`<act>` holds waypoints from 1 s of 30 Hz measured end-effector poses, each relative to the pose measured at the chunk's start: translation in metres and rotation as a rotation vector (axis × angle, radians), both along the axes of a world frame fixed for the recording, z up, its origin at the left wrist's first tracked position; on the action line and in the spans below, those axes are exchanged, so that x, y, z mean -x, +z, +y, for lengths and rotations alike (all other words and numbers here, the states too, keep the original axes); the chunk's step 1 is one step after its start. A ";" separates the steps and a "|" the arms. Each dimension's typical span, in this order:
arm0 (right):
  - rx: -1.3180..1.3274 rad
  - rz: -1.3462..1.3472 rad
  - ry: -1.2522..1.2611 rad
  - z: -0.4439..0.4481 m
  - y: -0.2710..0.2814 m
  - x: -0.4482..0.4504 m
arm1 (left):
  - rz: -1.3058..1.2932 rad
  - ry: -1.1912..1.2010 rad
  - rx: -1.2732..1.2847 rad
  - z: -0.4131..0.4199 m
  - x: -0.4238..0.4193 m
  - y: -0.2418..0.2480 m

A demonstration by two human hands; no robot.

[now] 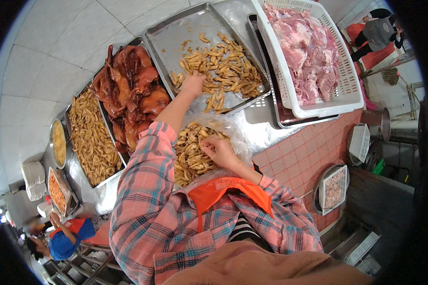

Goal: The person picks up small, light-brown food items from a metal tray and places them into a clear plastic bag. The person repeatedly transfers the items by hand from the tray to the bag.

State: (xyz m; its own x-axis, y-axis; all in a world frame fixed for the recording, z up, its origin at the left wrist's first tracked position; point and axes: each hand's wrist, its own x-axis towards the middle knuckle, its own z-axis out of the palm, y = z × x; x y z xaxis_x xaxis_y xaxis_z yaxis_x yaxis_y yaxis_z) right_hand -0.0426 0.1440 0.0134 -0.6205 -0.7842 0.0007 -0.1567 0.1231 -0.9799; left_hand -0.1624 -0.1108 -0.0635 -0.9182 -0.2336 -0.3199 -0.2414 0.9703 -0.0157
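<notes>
My left hand (194, 84) reaches down among small yellow-brown poultry pieces (232, 73) on a metal tray (171, 35); its fingertips touch them, and whether it grips one is unclear. Nearer my body, my right hand (219, 153) hovers over or rests on a heap of similar pieces (187, 153) in a clear plastic bag (240, 142). Its thumb and fingers are bent close together, and I cannot tell if something is between them. Glazed red-brown whole poultry (132, 89) lies on a tray just left of the metal tray.
Raw meat (303, 53) fills a white plastic basket (349, 89) on the right. Further left stand another tray of brown pieces (92, 139), a round bowl (52, 142) and an orange-filled basket (57, 190). People are at lower left (66, 238) and upper right (378, 34). A round basin (317, 188) stands on red floor matting.
</notes>
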 end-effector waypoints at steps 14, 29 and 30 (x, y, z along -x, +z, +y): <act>0.005 -0.260 -0.061 0.003 -0.010 0.000 | 0.359 0.515 -1.160 -0.006 -0.027 0.121; 0.099 -0.889 0.044 -0.003 -0.007 -0.008 | 0.286 0.622 -2.171 0.076 -0.240 0.114; 0.057 -0.835 0.051 -0.002 -0.006 -0.010 | 0.306 0.614 -2.161 0.077 -0.245 0.106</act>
State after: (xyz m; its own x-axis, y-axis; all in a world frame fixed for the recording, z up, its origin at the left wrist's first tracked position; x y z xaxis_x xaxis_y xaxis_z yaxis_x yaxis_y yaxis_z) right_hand -0.0329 0.1424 0.0070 -0.3986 -0.8240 -0.4026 0.6194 0.0819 -0.7808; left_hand 0.0822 -0.0343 0.0427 -0.9498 -0.0271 -0.3116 -0.2096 -0.6842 0.6985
